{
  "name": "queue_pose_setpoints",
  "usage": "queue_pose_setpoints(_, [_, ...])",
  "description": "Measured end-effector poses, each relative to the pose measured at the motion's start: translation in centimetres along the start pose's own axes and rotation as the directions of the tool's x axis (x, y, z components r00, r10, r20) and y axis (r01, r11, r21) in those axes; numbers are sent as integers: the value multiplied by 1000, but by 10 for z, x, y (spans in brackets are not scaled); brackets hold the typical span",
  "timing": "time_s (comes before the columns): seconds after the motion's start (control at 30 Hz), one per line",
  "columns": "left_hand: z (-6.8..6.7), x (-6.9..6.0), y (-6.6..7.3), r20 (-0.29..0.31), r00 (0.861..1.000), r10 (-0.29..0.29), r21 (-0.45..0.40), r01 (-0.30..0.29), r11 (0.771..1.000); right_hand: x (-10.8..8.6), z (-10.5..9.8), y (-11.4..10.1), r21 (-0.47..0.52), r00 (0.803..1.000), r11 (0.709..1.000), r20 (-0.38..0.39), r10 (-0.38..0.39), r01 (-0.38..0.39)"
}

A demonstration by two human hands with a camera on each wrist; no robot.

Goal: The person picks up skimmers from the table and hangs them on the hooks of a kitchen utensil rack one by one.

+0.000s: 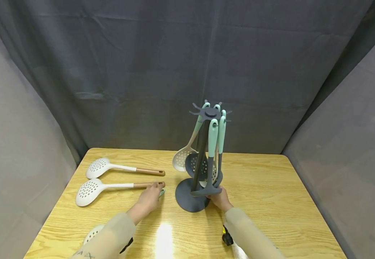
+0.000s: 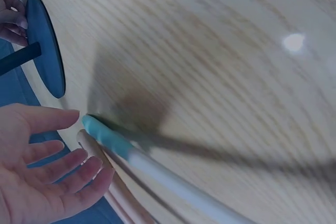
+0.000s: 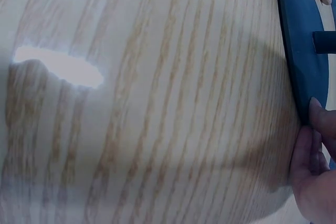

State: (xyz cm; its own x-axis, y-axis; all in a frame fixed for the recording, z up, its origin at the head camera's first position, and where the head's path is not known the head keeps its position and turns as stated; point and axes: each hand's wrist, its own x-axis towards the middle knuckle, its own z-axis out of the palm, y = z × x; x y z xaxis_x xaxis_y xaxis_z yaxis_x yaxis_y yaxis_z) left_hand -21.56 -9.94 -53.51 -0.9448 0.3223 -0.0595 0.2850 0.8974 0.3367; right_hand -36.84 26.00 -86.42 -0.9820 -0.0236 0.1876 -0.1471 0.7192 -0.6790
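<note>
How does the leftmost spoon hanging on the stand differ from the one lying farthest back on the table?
The hanging spoon has a mint handle; the lying spoon has a brown one. The hanging spoon slants head-down from the stand; the lying spoon rests on the table. Both have pale heads pierced with holes.

3 loose skimmers (image 1: 88, 192); 5 hanging utensils (image 1: 212, 138); 1 stand (image 1: 189, 202); 1 table (image 1: 265, 201)

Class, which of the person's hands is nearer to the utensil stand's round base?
Right. The right hand touches the rim of the round base; the left hand is apart from it, over to the person's left.
</note>
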Motion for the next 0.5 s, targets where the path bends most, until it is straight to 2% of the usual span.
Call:
queue_pose_setpoints(0.13, [5, -2, -6, 13, 1000, -12, 7, 12, 1000, -5, -11, -18, 10, 1000, 1000, 1, 3, -3])
queue_pose_setpoints(0.23, [7, -4, -10, 18, 1000, -15, -3, 15, 1000, -6, -15, -24, 8, 1000, 1000, -2, 7, -7])
queue_pose_setpoints(0.5, [7, -10, -13, 26, 999, -36, 12, 36, 999, -3, -6, -10, 42, 1000, 999, 19, 9, -10])
